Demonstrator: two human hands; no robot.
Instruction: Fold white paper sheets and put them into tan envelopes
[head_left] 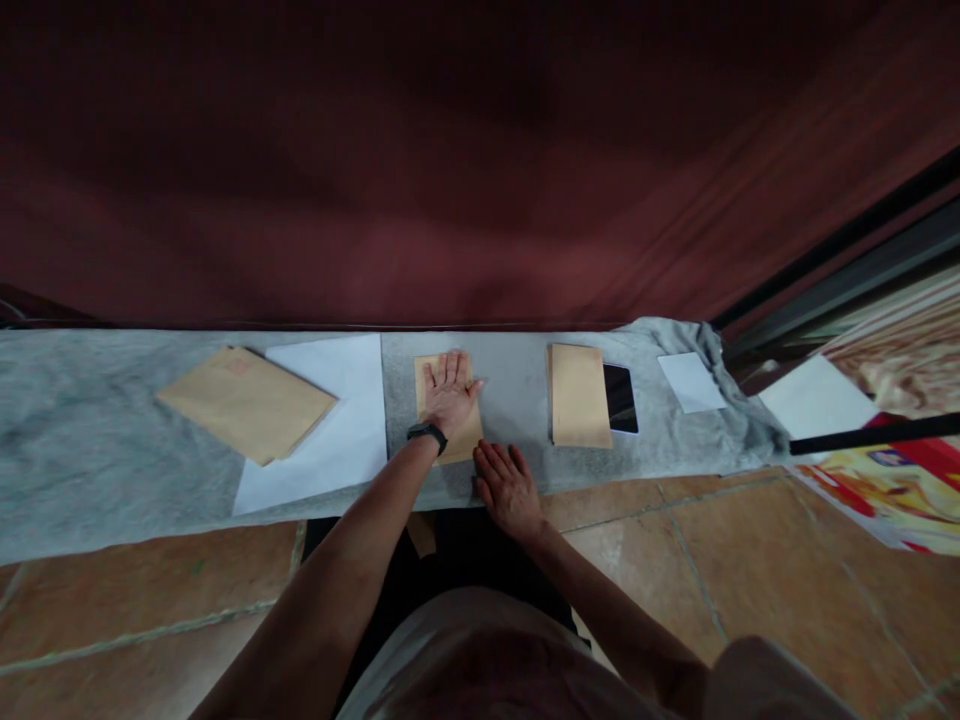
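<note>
My left hand [449, 394], with a dark band [427, 434] on its wrist, lies flat with spread fingers on a brown paper envelope [466, 436]. It covers much of the envelope's middle. At the envelope's lower right corner rests my right hand [510, 492], fingers stretched out, by the front edge of the cloth-covered surface [517, 385]. Its fingertips are at or very near the paper; I cannot tell if they touch it. Neither hand grips anything.
To the left, a pile of brown envelopes [247, 400] overlaps a large white sheet [352, 430]. On the right are a smaller envelope stack [581, 397], a dark-screened device [620, 398] partly beneath it, and a white paper [691, 382]. A dark red curtain [480, 260] hangs behind.
</note>
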